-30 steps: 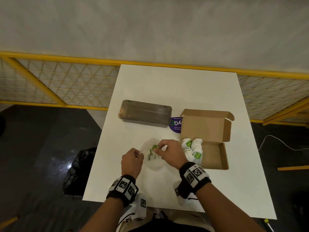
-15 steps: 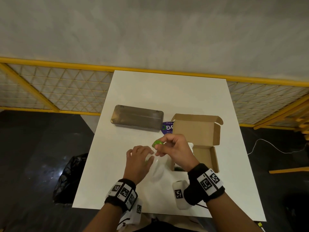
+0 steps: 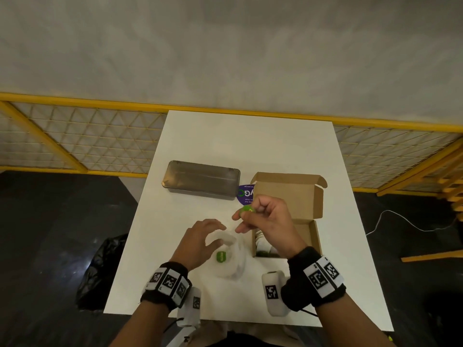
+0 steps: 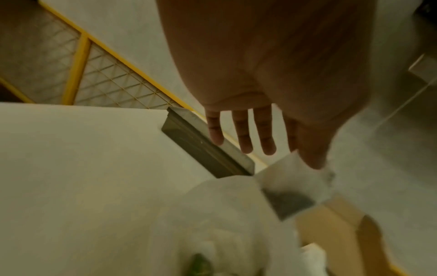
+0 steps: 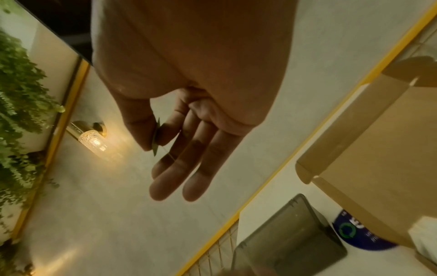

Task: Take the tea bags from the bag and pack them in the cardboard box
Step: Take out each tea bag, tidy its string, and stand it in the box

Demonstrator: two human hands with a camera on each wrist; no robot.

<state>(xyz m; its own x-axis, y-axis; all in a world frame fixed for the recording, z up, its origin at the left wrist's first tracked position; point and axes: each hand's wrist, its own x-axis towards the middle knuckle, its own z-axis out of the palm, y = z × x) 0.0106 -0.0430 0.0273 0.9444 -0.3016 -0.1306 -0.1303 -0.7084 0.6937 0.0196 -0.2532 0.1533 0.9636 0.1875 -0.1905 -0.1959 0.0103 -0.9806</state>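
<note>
The right hand [image 3: 265, 219] is raised above the table [image 3: 250, 146], with thumb and forefinger closed in a pinch on a small green tag [image 3: 246, 209]; the remaining fingers [image 5: 201, 168] hang loosely extended, as the right wrist view confirms, where the tag shows edge-on between thumb and forefinger with a thin thread running off it. The tea bag [image 4: 288, 194] belonging to that tag hangs below on its thread, visible in the left wrist view as a blurred pale sachet with a dark filling, just past the left thumb; in the head view it is hidden behind the right hand. The cardboard box [image 3: 288, 196] lies directly beneath and slightly right of the pinching fingers, lid flap standing up at the far side, long axis running away from the person; white tea bags already show at its near-left corner. The judgement follows that the coming move is a short lowering to the right, and the right hand is the nearer to the box. The left hand [image 3: 198, 242] is spread, fingers relaxed and straight, gripping nothing, resting at or just above the mouth of the translucent plastic bag [image 3: 233, 261], which lies just left of the box and holds at least one more green-tagged sachet [image 3: 221, 256].
</note>
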